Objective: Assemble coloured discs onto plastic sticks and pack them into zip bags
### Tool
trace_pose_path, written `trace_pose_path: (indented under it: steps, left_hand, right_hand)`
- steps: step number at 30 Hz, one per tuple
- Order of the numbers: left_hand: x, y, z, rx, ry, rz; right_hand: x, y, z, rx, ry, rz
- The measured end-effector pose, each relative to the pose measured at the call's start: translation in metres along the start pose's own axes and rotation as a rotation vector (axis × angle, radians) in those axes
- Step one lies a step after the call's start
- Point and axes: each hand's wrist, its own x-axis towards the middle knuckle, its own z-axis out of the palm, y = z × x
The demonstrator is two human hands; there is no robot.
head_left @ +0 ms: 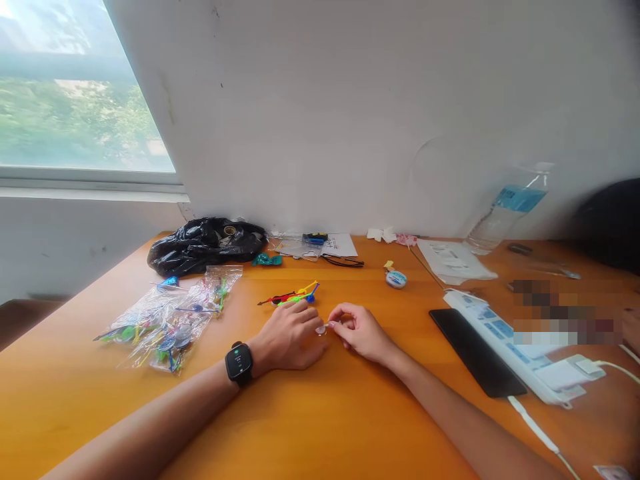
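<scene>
Between my hands sits a small clear round piece (pixel 321 329), which looks like a suction cup; its details are too small to make out. My right hand (pixel 364 337) is closed, with thumb and index finger pinching the piece's right edge. From the other side, my left hand (pixel 290 333), wearing a black smartwatch (pixel 239 363) on its wrist, has its bent fingers closed against the piece. The back of that hand hides part of its grip. Just beyond the left fingers lie thin plastic sticks (pixel 300 292) in red, yellow, green and blue.
Clear bags of coloured plastic parts (pixel 173 327) lie at left, before a black plastic bag (pixel 207 247). A round white container (pixel 396 279) stands beyond my right hand. Farther right are a black phone (pixel 475 353), a power strip (pixel 505 347), cables and a plastic bottle (pixel 513 203).
</scene>
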Motion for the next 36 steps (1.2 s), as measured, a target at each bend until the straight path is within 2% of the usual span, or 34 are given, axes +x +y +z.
trace_pose_path:
  steps: [6,9,11,12,17,22,29,31,36]
  left_hand:
    - [0.001,-0.003,-0.019,-0.075,0.091,-0.165]
    - [0.001,-0.004,-0.026,-0.119,0.152,-0.255]
    - [0.002,-0.005,-0.028,-0.126,0.184,-0.296]
    - [0.002,-0.005,-0.029,-0.124,0.192,-0.311]
    - [0.004,-0.006,-0.026,-0.090,0.170,-0.343]
    - [0.003,-0.010,-0.019,-0.004,0.074,-0.166]
    - [0.002,-0.013,-0.016,0.060,-0.044,0.243]
    - [0.003,-0.013,-0.016,0.049,-0.056,0.286]
    - [0.003,-0.013,-0.015,0.024,-0.059,0.238]
  right_hand:
    - [0.001,-0.013,-0.015,0.003,0.209,0.078]
    - [-0.003,-0.021,-0.024,0.147,0.119,0.150]
    - [-0.005,-0.025,-0.027,0.246,0.045,0.149]
    - [-0.005,-0.026,-0.028,0.276,0.050,0.128]
    - [0.001,-0.021,-0.032,0.291,0.258,0.064]
    - [0.008,-0.008,-0.033,0.201,0.285,0.043]
    - [0.012,0.003,-0.026,0.123,0.197,0.013]
    - [0.013,0.004,-0.026,0.114,0.187,0.011]
    - [0.012,0.003,-0.027,0.112,0.177,0.019]
